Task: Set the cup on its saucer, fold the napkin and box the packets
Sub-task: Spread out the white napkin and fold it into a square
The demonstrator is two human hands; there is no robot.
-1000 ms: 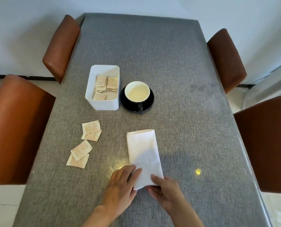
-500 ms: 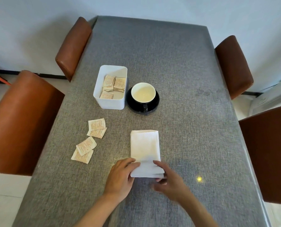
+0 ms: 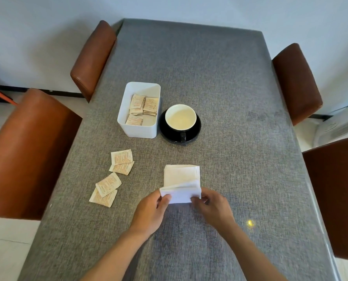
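Both hands, left (image 3: 149, 211) and right (image 3: 213, 207), pinch the soft, limp napkin's (image 3: 181, 177) six-o'clock corners; best held there, lightly.

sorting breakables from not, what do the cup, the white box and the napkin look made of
Cup: likely glazed ceramic, black outside, glossy cream inside. White box: probably matte plastic, with thin smooth walls and rounded corners. Napkin: soft white paper or cloth, cannot tell which; it bends in layers where both hands lift its near edge.
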